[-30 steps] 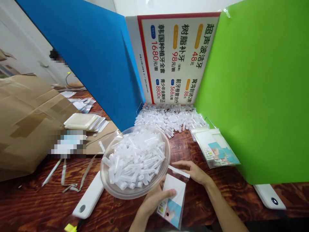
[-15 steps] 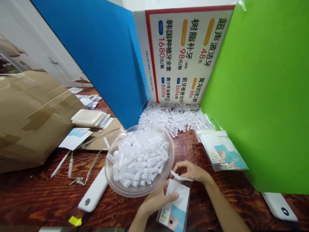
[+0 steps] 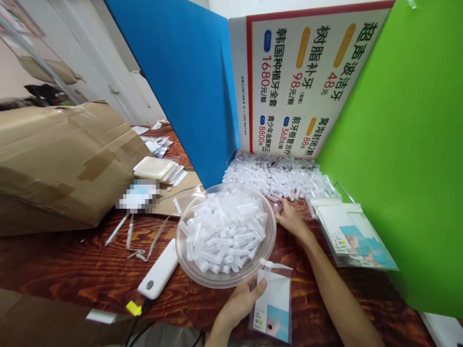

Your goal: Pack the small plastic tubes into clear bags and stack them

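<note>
My left hand (image 3: 240, 301) grips the left edge of a small clear bag (image 3: 277, 308) with a white and blue card inside; its thumb lies on the bag's face. The bag's top flap stands open just below a clear round bowl (image 3: 217, 281) heaped with small white plastic tubes (image 3: 224, 229). My right hand (image 3: 290, 220) reaches past the bowl's right side to the near edge of a loose pile of the same tubes (image 3: 278, 174). Its fingertips are drawn together at one small tube (image 3: 277, 208).
A blue panel (image 3: 184, 82), a printed poster (image 3: 300, 82) and a green panel (image 3: 405, 144) wall in the wooden table (image 3: 72, 270). A stack of carded bags (image 3: 356, 236) lies right. A cardboard box (image 3: 65, 154), flat packets (image 3: 159, 168), paper strips (image 3: 144, 243) and a white device (image 3: 159, 274) lie left.
My right hand let go of the bag's flap and moved up to the tube pile. The view swung left, and my left hand kept hold of the bag.
</note>
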A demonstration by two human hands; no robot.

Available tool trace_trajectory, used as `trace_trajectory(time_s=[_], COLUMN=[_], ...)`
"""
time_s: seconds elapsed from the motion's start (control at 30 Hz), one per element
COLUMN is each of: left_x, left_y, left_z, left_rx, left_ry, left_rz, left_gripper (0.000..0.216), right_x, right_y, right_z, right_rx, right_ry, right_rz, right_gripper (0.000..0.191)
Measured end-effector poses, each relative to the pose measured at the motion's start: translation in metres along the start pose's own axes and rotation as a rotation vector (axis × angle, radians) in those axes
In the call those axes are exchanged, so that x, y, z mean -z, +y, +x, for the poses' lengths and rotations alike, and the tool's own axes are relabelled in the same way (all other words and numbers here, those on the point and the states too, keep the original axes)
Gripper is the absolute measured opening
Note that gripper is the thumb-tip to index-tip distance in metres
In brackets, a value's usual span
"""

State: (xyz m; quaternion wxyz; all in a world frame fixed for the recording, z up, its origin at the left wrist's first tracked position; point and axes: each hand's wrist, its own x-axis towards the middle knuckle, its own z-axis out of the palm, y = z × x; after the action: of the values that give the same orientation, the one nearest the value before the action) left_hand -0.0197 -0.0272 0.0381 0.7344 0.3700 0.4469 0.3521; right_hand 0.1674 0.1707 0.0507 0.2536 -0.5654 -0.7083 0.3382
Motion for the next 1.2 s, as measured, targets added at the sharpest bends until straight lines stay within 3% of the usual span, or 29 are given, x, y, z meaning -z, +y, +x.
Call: trace_trajectory(time_s=[0.17,0.23,0.4,0.57,0.67,0.73,0.8,0.87,0.93,1.03,1.1,1.2], left_x=[0.0,0.003,0.012,0.024,0.034,0.038,0.037,0.034,0.029,0.026,0.025,0.02], left_y=[-0.001,-0.001,0.005,-0.003,-0.021,-0.03,-0.034,-0.031,-0.026,-0.021,-0.018,-0.009], left_z=[0.008,0.009,-0.001,-0.032,-0.051,-0.062,-0.07,-0.076,-0.079,-0.075,-0.067,-0.05], left_rx=[0.038,0.065,-0.011,-0.091,-0.067,-0.057,-0.051,-0.069,-0.099,-0.129,-0.118,-0.081], left_ry=[-0.052,-0.082,-0.089,-0.054,0.08,0.213,0.333,0.42,0.479,0.484,0.429,0.233], left_rz=[-0.025,0.052,0.247,0.156,0.044,0.005,-0.016,-0.033,-0.062,-0.127,-0.124,-0.019], left_gripper=[0.07,0.068,0.069,0.078,0.096,0.099,0.092,0.081,0.073,0.072,0.075,0.076], right_x=[0.003,-0.005,-0.01,0.004,-0.013,-0.035,-0.055,-0.063,-0.056,-0.025,-0.001,0.023], right_y=[0.016,0.014,-0.009,-0.065,-0.104,-0.121,-0.129,-0.13,-0.124,-0.108,-0.096,-0.079], right_z=[-0.09,-0.114,-0.131,-0.109,-0.082,-0.065,-0.055,-0.055,-0.061,-0.076,-0.087,-0.105], right_rx=[-0.058,-0.065,0.085,0.287,0.483,0.509,0.49,0.501,0.542,0.635,0.671,0.613], right_ry=[-0.278,-0.298,-0.341,-0.368,-0.434,-0.503,-0.533,-0.533,-0.51,-0.491,-0.548,-0.678], right_rz=[0.692,0.79,0.54,0.412,0.009,-0.31,-0.448,-0.437,-0.373,-0.122,0.097,0.37], right_gripper=[0.037,0.033,0.023,0.019,0.007,0.011,0.018,0.018,0.02,0.026,0.028,0.025])
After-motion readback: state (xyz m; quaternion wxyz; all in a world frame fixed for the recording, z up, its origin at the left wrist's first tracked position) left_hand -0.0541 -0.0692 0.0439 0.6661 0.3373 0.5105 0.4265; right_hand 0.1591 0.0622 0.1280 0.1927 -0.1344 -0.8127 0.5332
